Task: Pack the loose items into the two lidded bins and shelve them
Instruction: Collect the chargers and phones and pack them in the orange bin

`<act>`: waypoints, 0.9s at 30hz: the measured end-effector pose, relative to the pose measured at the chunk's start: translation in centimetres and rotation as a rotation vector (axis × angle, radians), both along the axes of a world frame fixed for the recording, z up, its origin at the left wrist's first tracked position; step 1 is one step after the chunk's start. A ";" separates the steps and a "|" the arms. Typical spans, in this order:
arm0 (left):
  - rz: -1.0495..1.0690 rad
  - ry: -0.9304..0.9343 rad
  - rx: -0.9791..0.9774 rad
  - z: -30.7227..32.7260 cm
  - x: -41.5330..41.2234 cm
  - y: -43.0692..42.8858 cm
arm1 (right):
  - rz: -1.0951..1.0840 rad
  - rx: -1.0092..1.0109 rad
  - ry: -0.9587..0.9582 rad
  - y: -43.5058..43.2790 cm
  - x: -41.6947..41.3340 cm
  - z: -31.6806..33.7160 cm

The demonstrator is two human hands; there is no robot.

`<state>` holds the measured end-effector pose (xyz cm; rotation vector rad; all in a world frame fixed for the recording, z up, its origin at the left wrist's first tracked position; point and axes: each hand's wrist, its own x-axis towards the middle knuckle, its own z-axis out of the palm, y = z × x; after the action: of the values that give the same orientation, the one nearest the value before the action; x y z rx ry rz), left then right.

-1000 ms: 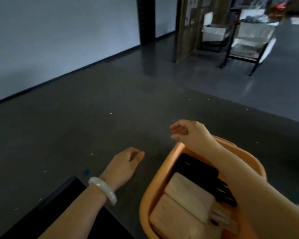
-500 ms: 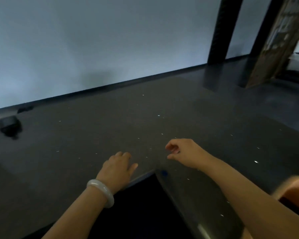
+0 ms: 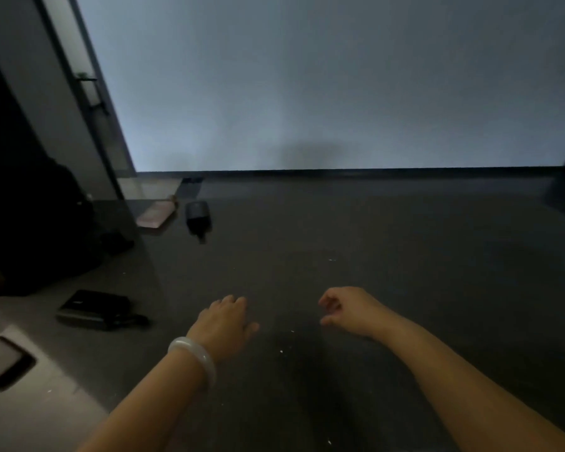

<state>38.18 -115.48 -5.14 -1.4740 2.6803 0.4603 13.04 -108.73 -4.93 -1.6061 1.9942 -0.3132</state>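
Both of my hands hover over the dark floor and hold nothing. My left hand (image 3: 226,324), with a pale bangle on its wrist, has relaxed fingers pointing forward. My right hand (image 3: 346,309) has loosely curled fingers. Loose items lie on the floor to the left: a flat black box (image 3: 93,308) with a small dark piece beside it, a pinkish flat bottle (image 3: 155,214) and a dark grey bottle-like object (image 3: 198,216) farther back. No bin shows in this view.
A large dark bag or bulk (image 3: 36,223) sits at the left by a door frame (image 3: 88,102). A pale floor strip with a recessed dark rectangle (image 3: 4,362) lies at the lower left. A plain wall (image 3: 340,83) stands ahead.
My view has swung left: the orange bin with the wooden blocks and the black bin have left the frame, and the floor items at the left have come into sight. Both hands stay empty.
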 end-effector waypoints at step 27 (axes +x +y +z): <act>0.624 0.002 0.038 -5.7 5.7 -24.3 | 0.197 0.047 -0.160 -33.8 11.6 -5.0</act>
<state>43.91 -139.76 -10.85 -2.2784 2.1413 0.5256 24.66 -142.57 -9.95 -1.6766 1.6979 -0.3067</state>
